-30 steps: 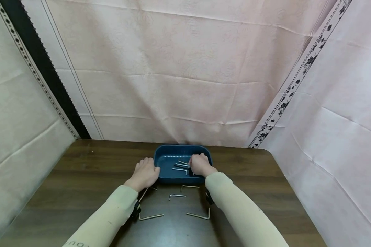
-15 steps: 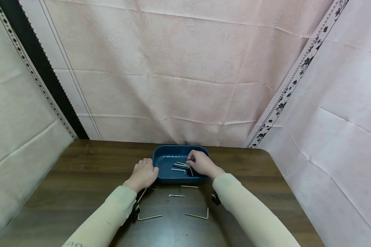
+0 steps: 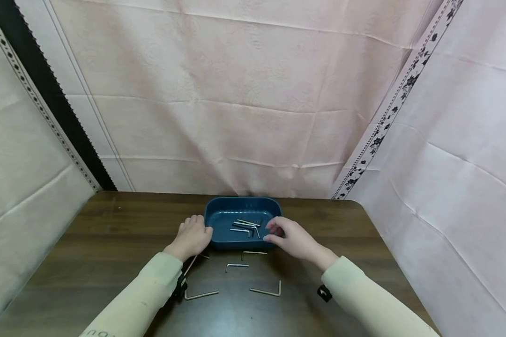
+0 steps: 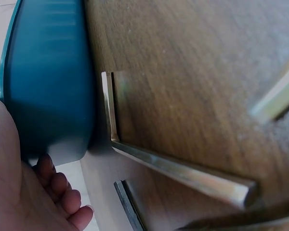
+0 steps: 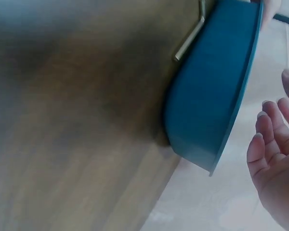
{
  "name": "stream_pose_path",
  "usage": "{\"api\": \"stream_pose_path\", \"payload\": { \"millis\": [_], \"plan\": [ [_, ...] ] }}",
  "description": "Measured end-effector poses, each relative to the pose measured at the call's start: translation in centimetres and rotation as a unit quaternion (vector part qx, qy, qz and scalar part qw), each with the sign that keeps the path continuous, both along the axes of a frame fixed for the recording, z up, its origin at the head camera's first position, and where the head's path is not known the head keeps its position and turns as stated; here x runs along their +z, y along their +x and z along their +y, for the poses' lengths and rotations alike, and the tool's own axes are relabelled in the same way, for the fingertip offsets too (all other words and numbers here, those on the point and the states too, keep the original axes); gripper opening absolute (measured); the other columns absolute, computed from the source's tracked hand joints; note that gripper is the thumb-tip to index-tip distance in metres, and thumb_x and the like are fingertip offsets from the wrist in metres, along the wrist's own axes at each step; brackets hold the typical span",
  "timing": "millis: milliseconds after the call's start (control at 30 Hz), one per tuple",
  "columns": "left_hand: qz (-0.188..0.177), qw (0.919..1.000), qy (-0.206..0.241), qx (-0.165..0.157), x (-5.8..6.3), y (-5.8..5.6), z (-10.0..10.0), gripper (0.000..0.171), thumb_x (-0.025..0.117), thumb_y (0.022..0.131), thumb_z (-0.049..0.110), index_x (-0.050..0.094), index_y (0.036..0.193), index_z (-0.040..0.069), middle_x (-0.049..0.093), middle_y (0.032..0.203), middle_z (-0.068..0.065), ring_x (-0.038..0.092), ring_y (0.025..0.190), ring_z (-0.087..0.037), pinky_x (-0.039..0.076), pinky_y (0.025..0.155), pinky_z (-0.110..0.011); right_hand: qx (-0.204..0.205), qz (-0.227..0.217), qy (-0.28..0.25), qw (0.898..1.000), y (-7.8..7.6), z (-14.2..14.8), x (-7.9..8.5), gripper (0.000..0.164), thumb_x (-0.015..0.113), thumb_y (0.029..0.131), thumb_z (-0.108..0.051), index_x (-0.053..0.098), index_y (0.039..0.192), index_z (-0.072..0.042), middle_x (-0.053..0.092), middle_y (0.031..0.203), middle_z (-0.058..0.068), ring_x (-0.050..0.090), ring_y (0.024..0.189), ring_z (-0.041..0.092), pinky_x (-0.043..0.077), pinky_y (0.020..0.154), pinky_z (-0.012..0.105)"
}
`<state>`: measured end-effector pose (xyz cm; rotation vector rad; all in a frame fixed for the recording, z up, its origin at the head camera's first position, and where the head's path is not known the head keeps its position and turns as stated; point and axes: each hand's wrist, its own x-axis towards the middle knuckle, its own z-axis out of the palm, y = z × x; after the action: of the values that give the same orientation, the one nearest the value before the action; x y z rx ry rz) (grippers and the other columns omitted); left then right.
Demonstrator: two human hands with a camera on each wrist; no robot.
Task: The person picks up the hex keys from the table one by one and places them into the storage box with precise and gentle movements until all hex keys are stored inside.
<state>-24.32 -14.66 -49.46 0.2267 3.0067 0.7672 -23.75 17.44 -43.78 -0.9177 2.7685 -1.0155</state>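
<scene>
A blue tray (image 3: 221, 218) stands near the back of the table, with several hex keys (image 3: 240, 230) lying in a loose heap on its floor. My left hand (image 3: 191, 236) grips its left end, thumb at the rim and fingers along the outside; the left wrist view shows the tray's outer wall (image 4: 53, 82) beside these fingers. By the right front corner is my right hand (image 3: 291, 238), thumb and fingers loosely bent and apart, with nothing between them. A bent hex key (image 4: 183, 175) lies on the table below my left wrist.
On the wooden table (image 3: 109, 243) in front of the tray lie more hex keys, such as a small one (image 3: 237, 266), one at the right (image 3: 266, 292) and one at the left (image 3: 202, 296). A pale cloth (image 3: 236, 117) hangs behind the table.
My right hand has pulled back from the heap in the tray toward the right front corner, its fingers spreading apart. The left hand stays at the tray's left end.
</scene>
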Motion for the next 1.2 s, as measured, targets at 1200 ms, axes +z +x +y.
{"api": "stream_pose_path", "payload": {
  "millis": [1200],
  "plan": [
    [0.001, 1.0, 0.0, 0.005, -0.1, 0.0, 0.2, 0.042, 0.039, 0.099, 0.028, 0.047, 0.122, -0.006, 0.048, 0.113, -0.016, 0.04, 0.101, -0.032, 0.032, 0.092, -0.051, 0.107, 0.01, 0.108, 0.988, 6.3, 2.2, -7.2, 0.017, 0.068, 0.088, -0.04, 0.062, 0.098, -0.028, 0.054, 0.092, -0.018, 0.041, 0.091, 0.006, 0.033, 0.083, 0.033]
  ]
}}
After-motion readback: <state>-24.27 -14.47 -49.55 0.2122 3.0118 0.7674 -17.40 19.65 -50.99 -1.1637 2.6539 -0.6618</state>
